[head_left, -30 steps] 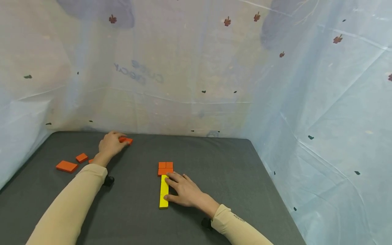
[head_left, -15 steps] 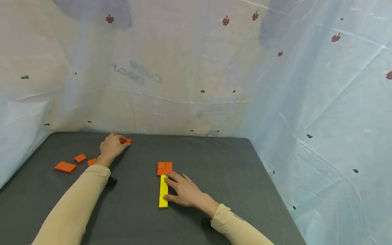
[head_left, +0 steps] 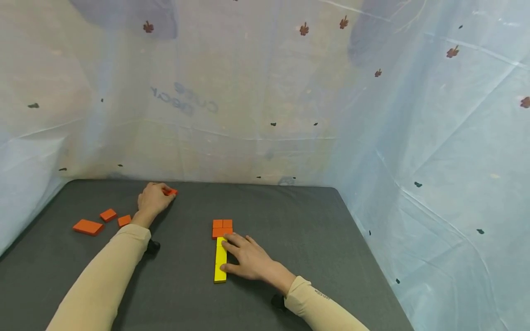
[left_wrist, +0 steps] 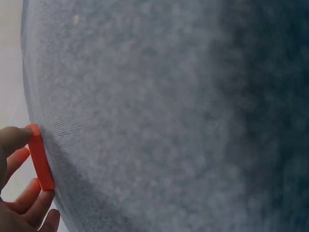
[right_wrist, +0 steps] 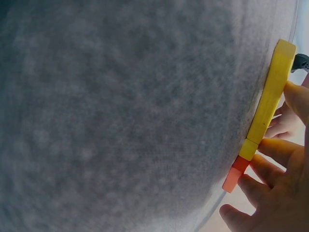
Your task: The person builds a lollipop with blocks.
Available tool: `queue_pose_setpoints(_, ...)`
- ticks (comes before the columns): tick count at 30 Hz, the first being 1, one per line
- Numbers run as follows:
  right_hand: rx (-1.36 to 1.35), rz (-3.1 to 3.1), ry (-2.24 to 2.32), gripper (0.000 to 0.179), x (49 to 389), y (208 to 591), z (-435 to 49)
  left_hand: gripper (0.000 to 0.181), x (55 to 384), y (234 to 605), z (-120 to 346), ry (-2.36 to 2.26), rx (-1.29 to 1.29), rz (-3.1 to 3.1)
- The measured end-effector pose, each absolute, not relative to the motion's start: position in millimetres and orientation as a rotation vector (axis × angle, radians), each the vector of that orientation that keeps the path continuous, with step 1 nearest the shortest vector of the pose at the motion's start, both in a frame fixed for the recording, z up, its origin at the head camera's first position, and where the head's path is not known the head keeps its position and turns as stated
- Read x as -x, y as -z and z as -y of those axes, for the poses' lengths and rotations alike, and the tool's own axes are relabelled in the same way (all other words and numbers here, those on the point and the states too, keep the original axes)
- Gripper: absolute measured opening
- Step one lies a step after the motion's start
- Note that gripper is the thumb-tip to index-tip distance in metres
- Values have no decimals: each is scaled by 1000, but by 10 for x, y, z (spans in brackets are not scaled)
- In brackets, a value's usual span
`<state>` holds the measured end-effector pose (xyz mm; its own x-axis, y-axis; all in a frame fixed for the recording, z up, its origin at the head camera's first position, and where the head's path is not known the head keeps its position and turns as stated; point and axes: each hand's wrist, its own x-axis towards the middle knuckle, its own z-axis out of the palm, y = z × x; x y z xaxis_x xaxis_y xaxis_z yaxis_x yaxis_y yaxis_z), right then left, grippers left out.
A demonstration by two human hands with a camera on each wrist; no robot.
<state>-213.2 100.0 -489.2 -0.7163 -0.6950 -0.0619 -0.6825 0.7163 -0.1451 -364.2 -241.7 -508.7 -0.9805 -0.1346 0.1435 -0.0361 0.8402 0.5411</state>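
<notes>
- Over at the far edge of the table [head_left: 310, 220], left of its middle, the left hand [head_left: 152, 201] pinches an orange block [left_wrist: 40, 157] between thumb and fingers; from here I can't tell whether it touches the cloth
- Nearer the middle, the right hand [head_left: 250, 259] has its fingers spread, gripping nothing, thumb and fingertips resting along the right side of the yellow strip [head_left: 221, 262]
- That strip is a long yellow piece with a short one at its far end, lying flat and pointing away from the person
- Right beyond it, touching, sits the orange patch [head_left: 222, 228], blocks fitted edge to edge
- Left of the left wrist lie three loose ones: a big slab [head_left: 88, 227], a small tile [head_left: 108, 215] and another tile [head_left: 124, 221] just beside the wrist
- A pale sheet [head_left: 248, 82] hangs behind, printed with small leaves
</notes>
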Motion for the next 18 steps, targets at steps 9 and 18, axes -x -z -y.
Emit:
queue_pose_setpoints(9,1108,-2800,187,68,2134,4896,-1001,37,3547,4979,2394,921,40,2913)
queue_pose_setpoints(18,1102,-2802,175,69,2133,4915,-989,31,3422,4972,2245,1023,250,2862)
